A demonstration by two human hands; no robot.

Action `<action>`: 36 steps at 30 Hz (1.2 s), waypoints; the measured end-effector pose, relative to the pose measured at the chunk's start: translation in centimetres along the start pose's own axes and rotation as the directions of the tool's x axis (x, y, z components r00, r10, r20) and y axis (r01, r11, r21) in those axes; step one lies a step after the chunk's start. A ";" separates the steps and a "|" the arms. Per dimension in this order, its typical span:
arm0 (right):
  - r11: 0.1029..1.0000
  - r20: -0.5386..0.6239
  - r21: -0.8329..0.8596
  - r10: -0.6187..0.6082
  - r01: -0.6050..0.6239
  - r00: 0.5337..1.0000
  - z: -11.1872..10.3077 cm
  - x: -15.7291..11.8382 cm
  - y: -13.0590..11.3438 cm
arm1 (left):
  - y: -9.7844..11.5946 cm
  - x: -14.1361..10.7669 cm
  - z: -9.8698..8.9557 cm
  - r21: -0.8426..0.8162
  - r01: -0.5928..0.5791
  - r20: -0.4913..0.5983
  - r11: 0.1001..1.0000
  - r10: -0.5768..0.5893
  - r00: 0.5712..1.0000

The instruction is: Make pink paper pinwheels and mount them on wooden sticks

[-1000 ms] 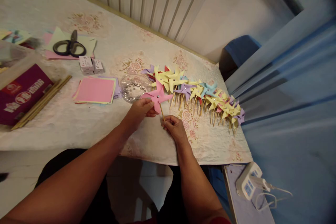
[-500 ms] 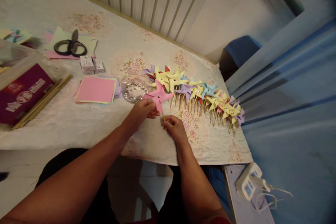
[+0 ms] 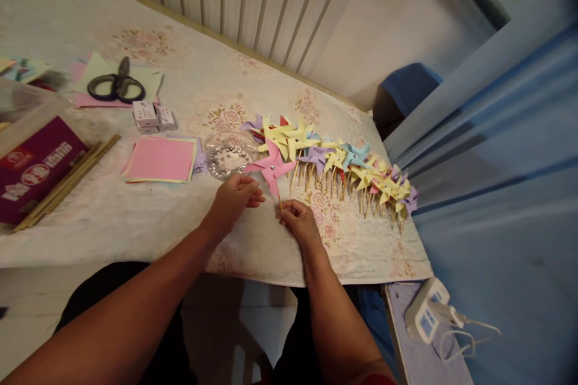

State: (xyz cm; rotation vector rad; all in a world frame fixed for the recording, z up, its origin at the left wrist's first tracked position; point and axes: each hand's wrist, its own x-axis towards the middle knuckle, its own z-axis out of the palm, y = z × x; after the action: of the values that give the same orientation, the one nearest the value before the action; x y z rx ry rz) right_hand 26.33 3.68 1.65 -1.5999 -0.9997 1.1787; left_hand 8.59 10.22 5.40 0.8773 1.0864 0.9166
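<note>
A pink paper pinwheel (image 3: 271, 166) with a silver pin at its middle stands on a thin wooden stick. My right hand (image 3: 298, 219) pinches that stick low down, below the blades. Just left of the blades is my left hand (image 3: 235, 197), its fingers loosely bent and apart, with nothing visible in them. A clear round dish (image 3: 229, 159) of small silver pins lies behind my left hand. Many finished pinwheels (image 3: 334, 159) in yellow, purple, blue and red lie in a long row to the right.
Pink and other coloured paper squares (image 3: 160, 159) are stacked at left. Farther back are small boxes (image 3: 145, 115) and black scissors (image 3: 118, 87) on more paper. Wooden sticks (image 3: 67, 183) lean by a purple-labelled box (image 3: 40, 168). A power strip (image 3: 427, 313) sits beyond the table's right front corner.
My left hand has let go of the pink pinwheel's blade and drawn slightly left and down. My right hand still grips the stick. The view has shifted a little.
</note>
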 end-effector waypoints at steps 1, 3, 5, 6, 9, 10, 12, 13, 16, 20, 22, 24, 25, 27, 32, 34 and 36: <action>1.000 0.001 0.001 -0.001 0.001 1.000 0.0 0.0 0.0 | 0.0 0.0 0.0 -0.001 -0.014 -0.015 1.000 0.014 1.000; 1.000 0.000 -0.001 -0.006 0.006 1.000 0.0 0.0 -0.1 | 0.1 -0.1 0.0 0.002 -0.043 -0.042 0.999 0.043 0.998; 1.000 -0.007 -0.006 -0.007 0.007 1.000 0.0 -0.1 -0.1 | 0.2 -0.1 -0.1 0.017 -0.074 -0.068 0.997 0.075 0.995; 1.000 -0.011 -0.009 -0.006 0.005 1.000 0.0 -0.1 -0.1 | 0.2 -0.1 -0.1 0.030 -0.090 -0.083 0.996 0.092 0.992; 1.000 -0.014 -0.008 -0.004 0.004 1.000 0.0 0.0 0.0 | 0.1 0.0 -0.3 0.062 -0.131 -0.123 0.989 0.138 0.983; 1.000 -0.015 -0.007 -0.005 0.005 1.000 0.0 0.0 0.0 | 0.1 0.1 -0.4 0.070 -0.144 -0.133 0.987 0.152 0.979; 1.000 -0.016 -0.003 -0.006 0.006 1.000 0.0 0.0 0.0 | 0.0 0.1 -0.4 0.087 -0.165 -0.140 0.983 0.176 0.974; 1.000 -0.016 -0.001 -0.006 0.006 1.000 0.0 0.0 0.1 | 0.0 0.2 -0.4 0.096 -0.171 -0.139 0.981 0.183 0.973; 1.000 -0.010 0.005 0.001 -0.001 1.000 0.0 0.0 0.1 | 0.0 0.2 -0.4 0.115 -0.175 -0.129 0.978 0.190 0.973; 1.000 0.000 -0.004 -0.009 0.009 1.000 0.0 0.0 0.1 | 0.1 0.2 -0.5 0.133 -0.197 -0.142 0.971 0.215 0.966; 1.000 0.006 -0.010 -0.016 0.016 1.000 -0.1 0.0 0.1 | 0.2 0.2 -0.5 0.146 -0.207 -0.149 0.967 0.229 0.962; 1.000 0.008 -0.011 -0.013 0.013 1.000 -0.1 0.0 0.1 | 0.3 0.2 -0.6 0.155 -0.219 -0.151 0.963 0.242 0.958; 1.000 0.008 -0.009 -0.011 0.011 1.000 -0.1 0.0 0.1 | 0.4 0.2 -0.6 0.158 -0.226 -0.151 0.961 0.249 0.957; 1.000 0.009 -0.004 -0.013 0.013 1.000 0.0 0.0 0.2 | 0.4 0.3 -0.7 0.160 -0.237 -0.153 0.958 0.262 0.953; 1.000 0.009 -0.005 -0.018 0.018 1.000 0.0 0.0 0.1 | 0.2 0.7 -0.8 0.153 -0.253 -0.196 0.955 0.281 0.940; 1.000 0.010 -0.016 -0.014 0.014 1.000 0.0 0.0 0.1 | 0.1 0.8 -0.9 0.150 -0.259 -0.204 0.954 0.286 0.936; 1.000 0.016 -0.021 -0.014 0.014 1.000 -0.1 0.0 0.0 | 0.1 0.9 -0.9 0.152 -0.261 -0.203 0.953 0.289 0.936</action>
State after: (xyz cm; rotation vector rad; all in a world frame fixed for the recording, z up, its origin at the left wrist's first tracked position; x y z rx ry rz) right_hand 26.38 3.62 1.64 -1.5995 -1.0350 1.1770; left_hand 7.91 11.20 5.00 1.0661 1.2427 1.2146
